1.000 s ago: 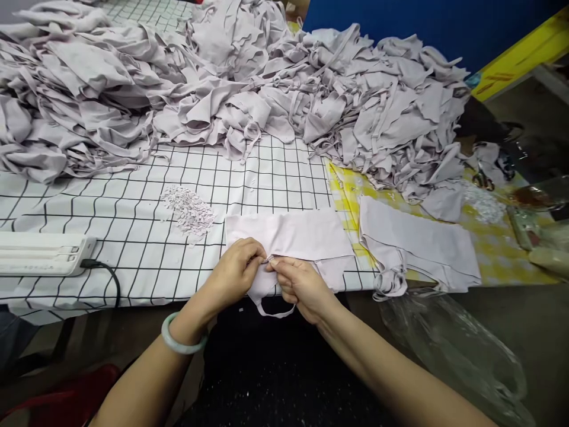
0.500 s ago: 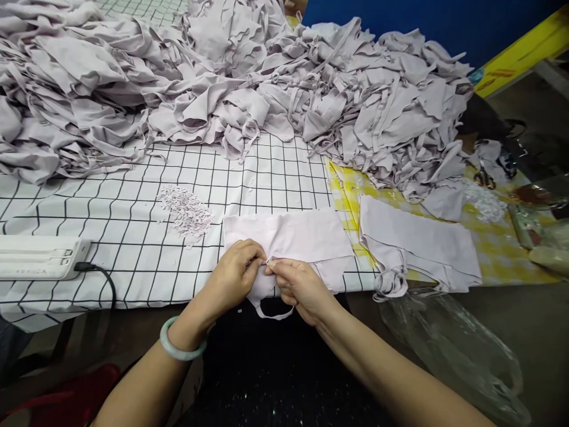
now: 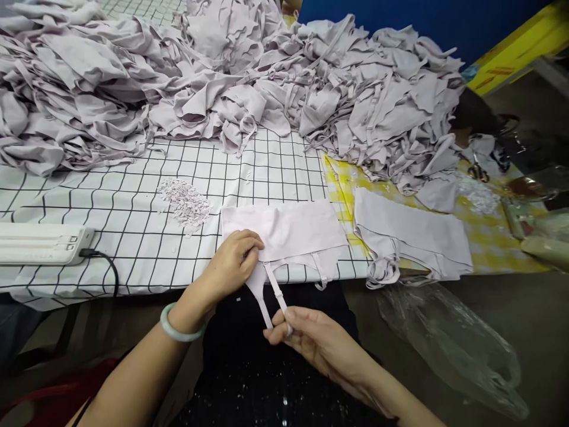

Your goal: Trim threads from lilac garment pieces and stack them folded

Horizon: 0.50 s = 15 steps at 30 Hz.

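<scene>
1. My left hand [image 3: 233, 261] grips the near edge of the folded lilac strappy top [image 3: 293, 225].
2. My right hand [image 3: 311, 337] pinches its strap [image 3: 272, 279] — over my lap.
3. Top's on grid tablecloth [image 3: 284, 166] — left of second folded garment [image 3: 413, 228].

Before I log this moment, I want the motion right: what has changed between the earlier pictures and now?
The right hand has moved from beside the left hand down toward the person's body and now holds a narrow strap of the folded garment, drawn out straight. The left hand stays on the garment; the second folded garment and the clippings lie as before.
</scene>
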Each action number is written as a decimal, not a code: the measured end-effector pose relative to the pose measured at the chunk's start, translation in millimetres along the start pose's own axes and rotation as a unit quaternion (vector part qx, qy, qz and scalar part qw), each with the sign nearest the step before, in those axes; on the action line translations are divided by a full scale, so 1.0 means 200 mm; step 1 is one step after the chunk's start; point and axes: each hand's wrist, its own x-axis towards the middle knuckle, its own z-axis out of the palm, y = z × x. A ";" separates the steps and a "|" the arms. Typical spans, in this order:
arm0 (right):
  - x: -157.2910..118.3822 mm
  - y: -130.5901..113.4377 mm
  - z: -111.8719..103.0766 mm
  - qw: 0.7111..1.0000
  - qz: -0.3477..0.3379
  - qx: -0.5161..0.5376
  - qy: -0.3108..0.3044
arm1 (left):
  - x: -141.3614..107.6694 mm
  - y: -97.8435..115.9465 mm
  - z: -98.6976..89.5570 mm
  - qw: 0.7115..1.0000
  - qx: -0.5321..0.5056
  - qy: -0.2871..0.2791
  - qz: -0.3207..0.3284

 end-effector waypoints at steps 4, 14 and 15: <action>-0.02 0.07 -0.08 0.996 -0.046 0.028 0.070 | -0.02 -0.01 -0.06 1.000 -0.011 -0.006 0.007; 0.32 -0.75 -0.49 0.607 -0.342 -0.559 0.451 | 0.25 -0.12 -0.28 0.926 0.342 0.072 -0.144; 0.37 -0.81 -0.48 0.606 -0.316 -0.570 0.455 | 0.29 -0.13 -0.27 0.926 0.347 0.047 -0.140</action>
